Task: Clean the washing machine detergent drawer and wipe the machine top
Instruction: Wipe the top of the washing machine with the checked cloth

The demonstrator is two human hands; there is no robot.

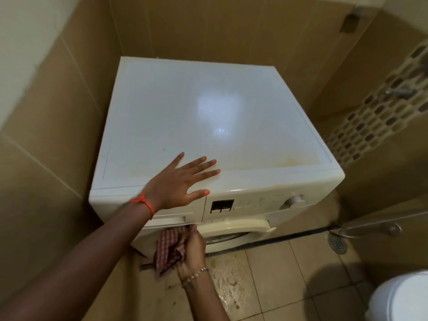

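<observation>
Washing machine: white front-loader, wedged into tiled corner. Machine top broad and glossy under glare. Yellowish stain along front right, dark speck nearer front left; apparently not yet wiped. Floor wet and grimy, sheen on the tile just below door.

Left hand flat on front edge of top, fingers spread wide and straight, holding nothing, thumb over the lip. Probably bracing. Detergent drawer at upper left of front panel, directly under that wrist. Closed or nearly so; cannot tell whether fully home. Right hand low, just below drawer, fingers curled tight round bunched red-checked cloth. Upper corner of cloth seemingly against panel.

Judged step: wiping round drawer front, top to follow.

Risks from here:
- Wet tile underfoot plus weight through palm on slick top: slip or lurch forward.
- Pulling drawer out beneath left wrist: knock, or jam halfway.
- Same cloth, if soiled, dragged over top: smearing rather than lifting stain.
- Loose cloth tail near door rim: snagging.
- Sweeping right: stray brush against dial.
</observation>
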